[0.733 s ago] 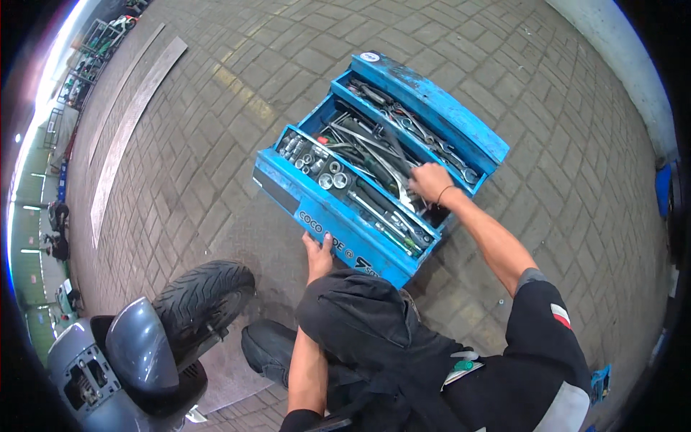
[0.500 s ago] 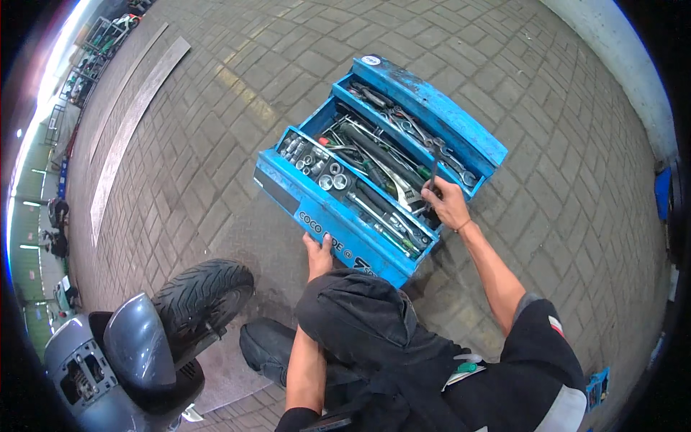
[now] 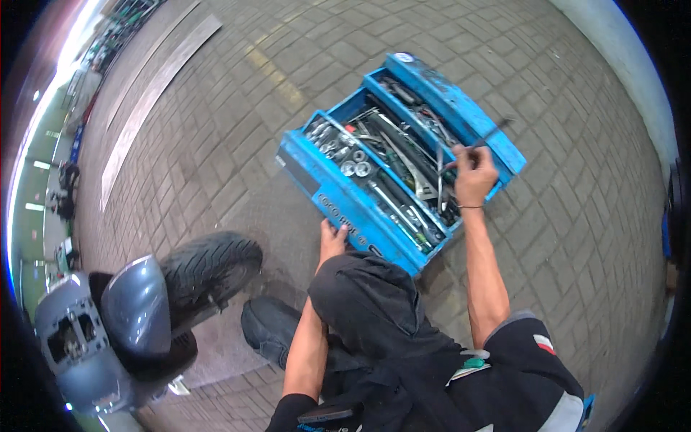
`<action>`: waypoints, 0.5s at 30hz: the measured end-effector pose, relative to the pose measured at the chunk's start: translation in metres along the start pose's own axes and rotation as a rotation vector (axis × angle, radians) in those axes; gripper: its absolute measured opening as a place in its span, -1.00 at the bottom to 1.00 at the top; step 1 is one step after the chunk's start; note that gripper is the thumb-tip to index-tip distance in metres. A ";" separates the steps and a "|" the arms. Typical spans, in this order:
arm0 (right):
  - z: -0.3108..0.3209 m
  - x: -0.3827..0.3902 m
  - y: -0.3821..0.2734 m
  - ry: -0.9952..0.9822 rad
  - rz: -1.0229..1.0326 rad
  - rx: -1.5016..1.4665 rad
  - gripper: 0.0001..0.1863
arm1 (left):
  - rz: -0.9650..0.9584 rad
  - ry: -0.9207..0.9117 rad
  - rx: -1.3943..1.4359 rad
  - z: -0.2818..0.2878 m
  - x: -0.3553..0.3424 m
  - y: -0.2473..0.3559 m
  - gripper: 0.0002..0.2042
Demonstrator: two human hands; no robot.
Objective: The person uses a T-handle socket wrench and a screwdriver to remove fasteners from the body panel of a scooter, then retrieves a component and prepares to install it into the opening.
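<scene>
so the right hand [image 3: 475, 176] is closed up, fingers curled and pinching a slim dark tool [image 3: 494, 132] just above the far side of the open toolbox [image 3: 296, 167]. one end pokes out up and to the right, but it's blurry so i can't tell what kind it is. my guess: stiff, pretty light, hard to break, maybe a bit slick if there's grease on it. i'd hold it around the middle so it doesn't tip.

left hand [image 3: 332, 239] is partly open, thumb apart from the fingers, touching the toolbox's near wall. doesn't look like it's gripping any loose tool.

the box looks like painted blue metal, scuffed, probably heavy with all that in it, so grab it by the solid walls. inside: shiny round sockets [image 3: 349, 168] in the near tray, a flat silver wrench [image 3: 425, 189] in the middle. underneath is rough block paving [image 3: 237, 173], and there's a chunky rubber tire [image 3: 205, 263] off to the left.
</scene>
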State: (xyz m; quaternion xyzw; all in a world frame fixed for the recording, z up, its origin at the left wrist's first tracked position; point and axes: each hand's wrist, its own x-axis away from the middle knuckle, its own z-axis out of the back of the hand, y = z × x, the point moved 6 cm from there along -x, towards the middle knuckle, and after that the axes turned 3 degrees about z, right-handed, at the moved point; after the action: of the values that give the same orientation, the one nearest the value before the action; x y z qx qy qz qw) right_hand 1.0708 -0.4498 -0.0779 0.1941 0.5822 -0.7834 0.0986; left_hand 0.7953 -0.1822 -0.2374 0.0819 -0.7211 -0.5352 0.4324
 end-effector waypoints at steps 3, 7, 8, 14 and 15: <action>-0.019 -0.030 -0.058 -0.153 0.057 -0.071 -0.77 | -0.100 -0.042 -0.358 0.056 0.010 -0.007 -0.53; -0.041 -0.053 -0.149 -0.351 0.220 -0.228 -0.64 | -0.250 -0.003 -0.495 0.078 0.067 0.084 -0.56; -0.057 -0.044 -0.177 -0.421 0.288 -0.309 -0.56 | -0.276 0.045 -0.450 0.091 0.088 0.105 -0.57; -0.166 0.087 -0.137 -1.341 -0.029 -0.364 -0.68 | -0.617 0.402 -0.224 0.185 0.232 0.202 -0.69; -0.176 0.103 -0.169 -1.406 -0.012 -0.239 -0.75 | -0.644 0.473 -0.191 0.204 0.259 0.201 -0.71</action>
State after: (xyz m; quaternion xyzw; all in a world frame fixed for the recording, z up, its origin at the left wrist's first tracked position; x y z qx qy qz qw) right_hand 0.9461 -0.2237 -0.0167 -0.3723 0.4638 -0.6543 0.4671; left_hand 0.5614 -0.1067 0.0594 0.3835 -0.4864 -0.6741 0.4025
